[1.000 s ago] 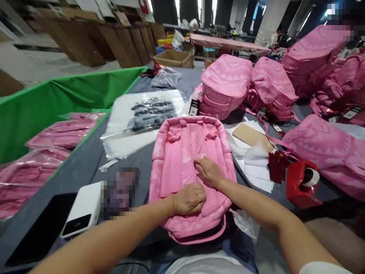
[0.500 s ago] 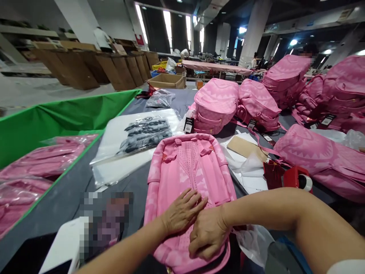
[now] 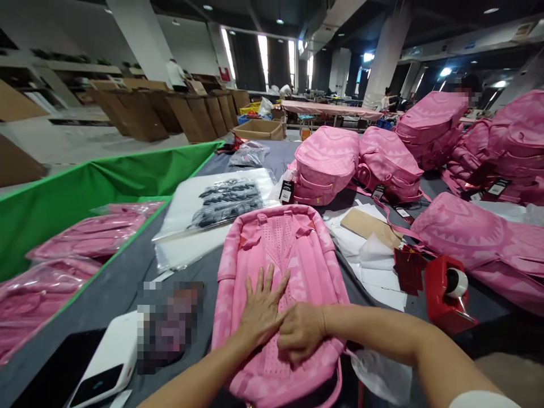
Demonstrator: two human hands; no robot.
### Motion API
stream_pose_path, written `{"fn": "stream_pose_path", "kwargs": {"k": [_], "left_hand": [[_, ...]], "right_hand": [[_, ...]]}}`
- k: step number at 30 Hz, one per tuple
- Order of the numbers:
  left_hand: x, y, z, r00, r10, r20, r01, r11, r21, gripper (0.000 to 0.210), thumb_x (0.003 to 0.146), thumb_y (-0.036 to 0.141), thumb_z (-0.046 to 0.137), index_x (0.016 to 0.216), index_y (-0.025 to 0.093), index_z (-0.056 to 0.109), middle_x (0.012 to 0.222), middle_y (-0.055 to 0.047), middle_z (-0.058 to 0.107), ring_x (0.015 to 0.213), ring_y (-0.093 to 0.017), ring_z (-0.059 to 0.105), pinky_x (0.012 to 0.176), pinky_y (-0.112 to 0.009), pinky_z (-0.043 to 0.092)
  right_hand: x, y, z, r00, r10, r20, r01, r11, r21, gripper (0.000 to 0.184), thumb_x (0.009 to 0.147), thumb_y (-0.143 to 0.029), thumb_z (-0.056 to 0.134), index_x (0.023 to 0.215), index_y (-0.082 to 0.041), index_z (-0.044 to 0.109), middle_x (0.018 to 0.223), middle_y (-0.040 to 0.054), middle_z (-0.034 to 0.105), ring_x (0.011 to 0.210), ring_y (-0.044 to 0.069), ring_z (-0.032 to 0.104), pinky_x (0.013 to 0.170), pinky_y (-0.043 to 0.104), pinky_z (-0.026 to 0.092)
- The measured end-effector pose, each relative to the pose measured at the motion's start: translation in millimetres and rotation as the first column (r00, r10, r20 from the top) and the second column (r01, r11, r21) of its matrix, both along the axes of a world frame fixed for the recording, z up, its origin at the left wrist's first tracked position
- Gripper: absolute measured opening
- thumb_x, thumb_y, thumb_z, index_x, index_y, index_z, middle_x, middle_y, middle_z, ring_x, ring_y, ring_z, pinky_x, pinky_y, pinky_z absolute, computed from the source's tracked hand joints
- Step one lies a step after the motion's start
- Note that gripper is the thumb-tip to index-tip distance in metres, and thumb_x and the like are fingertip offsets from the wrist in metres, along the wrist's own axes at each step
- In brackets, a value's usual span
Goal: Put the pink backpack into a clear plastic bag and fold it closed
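My left hand (image 3: 262, 309) has now spread its fingers flat on the pink backpack (image 3: 308, 277) near me. My right hand (image 3: 301, 331) is curled there; I can't tell if it holds anything. Off right is a red tape holder (image 3: 437, 292); farther, a black tag (image 3: 287, 191) too tiny to read.

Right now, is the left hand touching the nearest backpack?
Touching: the head view shows the left hand spread flat, palm down, on the nearest backpack, with no gap visible.

Narrow windows (image 3: 263, 56) glare white beneath a dim ceiling (image 3: 244, 16).
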State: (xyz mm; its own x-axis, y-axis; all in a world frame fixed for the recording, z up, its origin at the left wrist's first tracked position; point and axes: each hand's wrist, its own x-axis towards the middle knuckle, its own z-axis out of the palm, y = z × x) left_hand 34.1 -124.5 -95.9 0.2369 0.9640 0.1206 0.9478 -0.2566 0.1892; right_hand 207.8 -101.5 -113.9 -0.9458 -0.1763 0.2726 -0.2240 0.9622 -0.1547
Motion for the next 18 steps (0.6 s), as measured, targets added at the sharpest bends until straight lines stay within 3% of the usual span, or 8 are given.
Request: {"fn": "stream_pose_path", "kwargs": {"k": [3, 5, 6, 8, 10, 11, 15, 18], "left_hand": [[1.0, -27.6, -1.2, 0.995, -0.103, 0.007, 0.104, 0.993, -0.048, 0.092, 0.085, 0.073, 0.061, 0.161, 0.035, 0.027, 0.17, -0.019, 0.022, 0.155, -0.05, 0.018, 0.117, -0.078, 0.017], [3.1, -38.9, 0.1, 0.992, -0.128, 0.002, 0.128, 0.988, -0.084, 0.092, 0.084, 0.075, 0.061, 0.16, 0.033, 0.032, 0.168, -0.021, 0.024, 0.153, -0.051, 0.021, 0.116, -0.079, 0.018], [4.3, -41.8, 2.1, 0.993, -0.121, -0.002, 0.12, 0.988, -0.102, 0.092, 0.084, 0.076, 0.059, 0.16, 0.032, 0.034, 0.168, -0.022, 0.025, 0.153, -0.052, 0.021, 0.116, -0.079, 0.018], [5.5, -42.6, 8.9, 0.995, -0.095, -0.01, 0.093, 0.987, -0.133, 0.095, 0.082, 0.082, 0.056, 0.16, 0.031, 0.035, 0.168, -0.023, 0.025, 0.152, -0.054, 0.021, 0.115, -0.08, 0.017], [2.6, -36.7, 20.3, 0.995, -0.103, -0.012, 0.1, 0.981, -0.166, 0.098, 0.08, 0.087, 0.052, 0.16, 0.034, 0.033, 0.168, -0.023, 0.025, 0.151, -0.055, 0.024, 0.113, -0.082, 0.02], [-0.7, -30.6, 27.7, 0.991, -0.131, -0.01, 0.127, 0.974, -0.186, 0.098, 0.08, 0.088, 0.051, 0.16, 0.035, 0.034, 0.166, -0.024, 0.027, 0.149, -0.055, 0.028, 0.111, -0.082, 0.023], [-18.2, 16.9, 60.5, 0.985, -0.158, 0.069, 0.17, 0.956, -0.237, 0.084, 0.093, 0.079, 0.038, 0.161, 0.029, 0.034, 0.146, -0.023, 0.057, 0.13, -0.043, 0.056, 0.107, -0.073, 0.038], [-21.7, 63.3, 65.2, 0.997, -0.035, 0.067, 0.038, 0.998, -0.04, 0.067, 0.102, 0.062, 0.036, 0.159, 0.027, 0.036, 0.153, -0.019, 0.052, 0.143, -0.038, 0.046, 0.118, -0.07, 0.025]], "right_hand": [[5.8, -11.8, 13.2, 0.975, 0.029, -0.219, -0.013, 0.997, 0.07, 0.029, 0.094, -0.046, 0.06, 0.074, -0.025, 0.059, 0.066, -0.0021, 0.062, 0.059, 0.013, 0.057, 0.056, 0.029, 0.045], [7.3, 4.9, 37.2, 0.931, -0.209, -0.299, 0.243, 0.967, 0.079, 0.021, 0.098, -0.035, 0.054, 0.085, -0.024, 0.066, 0.079, 0.0028, 0.069, 0.071, 0.016, 0.063, 0.067, 0.031, 0.05], [6.9, 19.8, 50.9, 0.868, -0.396, -0.299, 0.43, 0.901, 0.054, 0.02, 0.098, -0.028, 0.051, 0.096, -0.022, 0.069, 0.09, 0.0068, 0.073, 0.08, 0.018, 0.066, 0.076, 0.034, 0.052], [4.5, 53.8, 73.1, 0.636, -0.744, -0.206, 0.754, 0.656, -0.039, 0.033, 0.099, -0.024, 0.049, 0.127, -0.02, 0.066, 0.126, 0.0147, 0.07, 0.113, 0.024, 0.065, 0.103, 0.043, 0.048], [1.4, 81.1, 80.9, 0.43, -0.902, -0.052, 0.9, 0.432, -0.052, 0.047, 0.1, -0.027, 0.049, 0.145, -0.017, 0.055, 0.152, 0.0176, 0.054, 0.138, 0.029, 0.051, 0.12, 0.052, 0.033], [0.1, 89.3, 78.9, 0.371, -0.928, 0.026, 0.929, 0.37, -0.029, 0.051, 0.101, -0.03, 0.048, 0.15, -0.016, 0.051, 0.158, 0.0174, 0.047, 0.145, 0.03, 0.045, 0.123, 0.055, 0.028], [-2.2, 92.6, 54.2, 0.332, -0.927, 0.177, 0.934, 0.349, 0.073, 0.055, 0.105, -0.034, 0.039, 0.157, -0.016, 0.042, 0.167, 0.0147, 0.032, 0.155, 0.029, 0.032, 0.125, 0.057, 0.023], [-0.8, 87.4, 42.2, 0.333, -0.936, 0.119, 0.935, 0.344, 0.086, 0.054, 0.107, -0.035, 0.037, 0.157, -0.016, 0.042, 0.166, 0.0154, 0.033, 0.154, 0.028, 0.033, 0.125, 0.057, 0.024]]}}
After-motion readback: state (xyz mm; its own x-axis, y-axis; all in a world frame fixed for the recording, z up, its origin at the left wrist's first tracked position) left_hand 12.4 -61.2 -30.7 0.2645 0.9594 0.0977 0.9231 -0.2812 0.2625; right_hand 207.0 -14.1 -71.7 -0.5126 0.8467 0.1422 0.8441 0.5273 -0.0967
